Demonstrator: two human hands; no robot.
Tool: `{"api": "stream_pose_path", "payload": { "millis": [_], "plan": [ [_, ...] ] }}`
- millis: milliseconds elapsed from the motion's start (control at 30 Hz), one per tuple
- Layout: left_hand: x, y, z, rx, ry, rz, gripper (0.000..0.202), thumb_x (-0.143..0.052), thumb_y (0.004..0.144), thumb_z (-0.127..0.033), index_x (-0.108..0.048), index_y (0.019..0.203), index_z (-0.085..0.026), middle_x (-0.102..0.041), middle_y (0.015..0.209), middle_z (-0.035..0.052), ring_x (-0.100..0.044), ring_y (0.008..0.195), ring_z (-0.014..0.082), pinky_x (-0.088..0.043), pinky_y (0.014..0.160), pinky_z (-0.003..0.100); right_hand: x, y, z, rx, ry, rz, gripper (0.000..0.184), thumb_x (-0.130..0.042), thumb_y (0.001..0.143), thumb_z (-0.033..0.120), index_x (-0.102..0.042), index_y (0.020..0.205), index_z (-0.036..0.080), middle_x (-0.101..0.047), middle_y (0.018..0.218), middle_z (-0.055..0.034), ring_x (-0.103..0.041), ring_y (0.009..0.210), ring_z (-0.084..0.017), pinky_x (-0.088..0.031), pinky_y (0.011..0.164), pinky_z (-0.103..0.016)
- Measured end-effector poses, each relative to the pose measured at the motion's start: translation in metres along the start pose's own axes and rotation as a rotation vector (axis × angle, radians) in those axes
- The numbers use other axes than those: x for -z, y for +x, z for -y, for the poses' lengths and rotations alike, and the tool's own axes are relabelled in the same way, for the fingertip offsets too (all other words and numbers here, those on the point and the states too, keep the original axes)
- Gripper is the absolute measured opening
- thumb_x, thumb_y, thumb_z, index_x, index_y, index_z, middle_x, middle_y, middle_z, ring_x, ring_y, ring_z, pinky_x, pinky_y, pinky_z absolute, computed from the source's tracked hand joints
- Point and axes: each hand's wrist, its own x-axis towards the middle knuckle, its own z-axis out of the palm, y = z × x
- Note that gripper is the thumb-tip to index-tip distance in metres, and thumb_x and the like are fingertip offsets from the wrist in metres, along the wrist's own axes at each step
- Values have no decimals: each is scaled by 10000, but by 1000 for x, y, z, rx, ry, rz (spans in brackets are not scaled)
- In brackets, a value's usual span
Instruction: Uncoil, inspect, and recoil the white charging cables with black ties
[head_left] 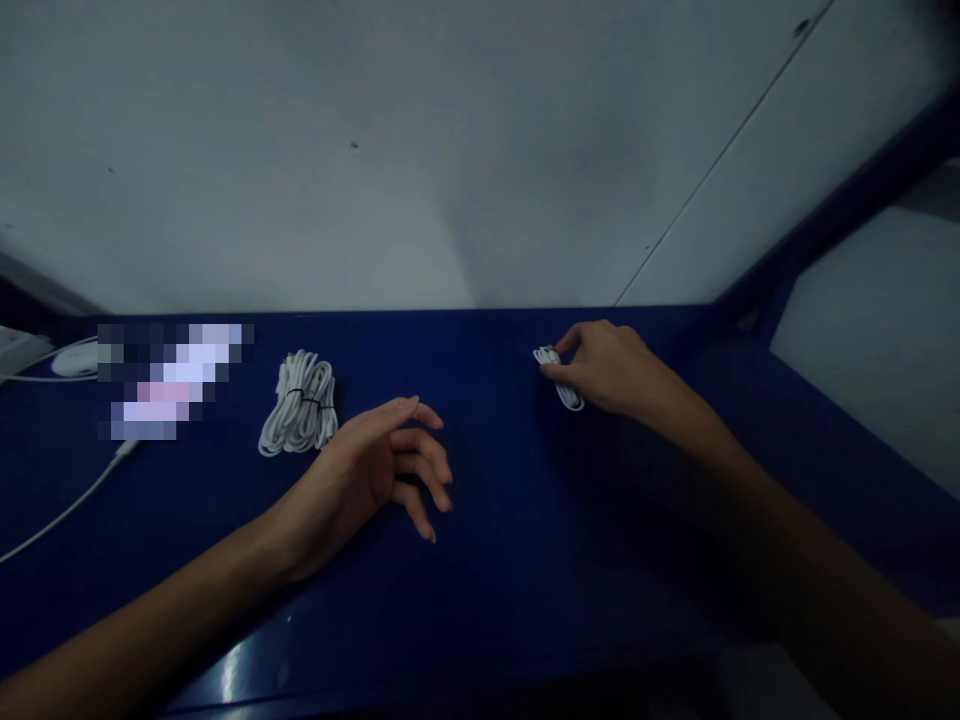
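The person's right hand (609, 368) pinches a coiled white cable (571, 396) between thumb and fingers, at the right of the blue tabletop (480, 610), near the pale wall panel (375, 200). The left hand (360, 470) has its fingers parted and loosely curled, with nothing between them. Just beyond its wrist lie white cable bundles (289, 425) with black ties; farther left, a white cord (79, 510) runs to a pixelated object (176, 385)

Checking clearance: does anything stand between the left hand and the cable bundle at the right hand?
Nothing visible does: blue tabletop lies between the left hand and the white cable bundle pinched by the right hand.
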Motion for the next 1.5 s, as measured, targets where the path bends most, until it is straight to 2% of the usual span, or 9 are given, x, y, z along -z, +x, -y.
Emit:
{"api": "stream_pose_path", "payload": {
  "millis": [300, 467, 633, 1033, 1500],
  "plan": [
    [-2, -1, 0, -3, 2, 0, 311, -553, 1093, -450, -682, 1066, -168, -739, 822, 94, -749, 702, 250, -660, 546, 343, 3, -3, 0, 15, -28, 52, 243, -737, 907, 398, -799, 1010, 186, -752, 701, -88, -717, 675, -272, -536, 615, -397],
    [-2, 0, -1, 1, -6, 2, 319, -572, 1085, -470, -683, 1051, -172, -738, 819, 93, -746, 691, 247, -658, 541, 339, 3, 0, -3, 14, -35, 30, 306, -682, 953, 456, -792, 1038, 183, -785, 777, -108, -732, 732, -281, -527, 636, -400],
    [0, 0, 0, -3, -8, 4, 322, -570, 1084, -472, -684, 1056, -172, -738, 817, 92, -747, 694, 250, -658, 536, 341, 3, 1, -5, 3, -38, 47, 308, -699, 940, 414, -769, 1111, 168, -803, 850, -109, -733, 752, -272, -536, 657, -401],
    [-1, -1, 0, -3, 12, -2, 312, -552, 1090, -449, -682, 1055, -168, -735, 823, 94, -739, 697, 245, -658, 542, 339, 5, -2, -2, 7, -45, 61, 265, -694, 929, 432, -789, 1000, 194, -766, 717, -74, -716, 677, -258, -522, 626, -395],
    [0, -1, 0, -8, 21, 5, 311, -550, 1094, -449, -680, 1074, -167, -740, 838, 92, -749, 715, 248, -661, 543, 338, 6, -3, 1, -20, -22, 97, 322, -698, 935, 437, -792, 1088, 170, -782, 802, -102, -739, 733, -280, -543, 652, -406]
  ]
}}
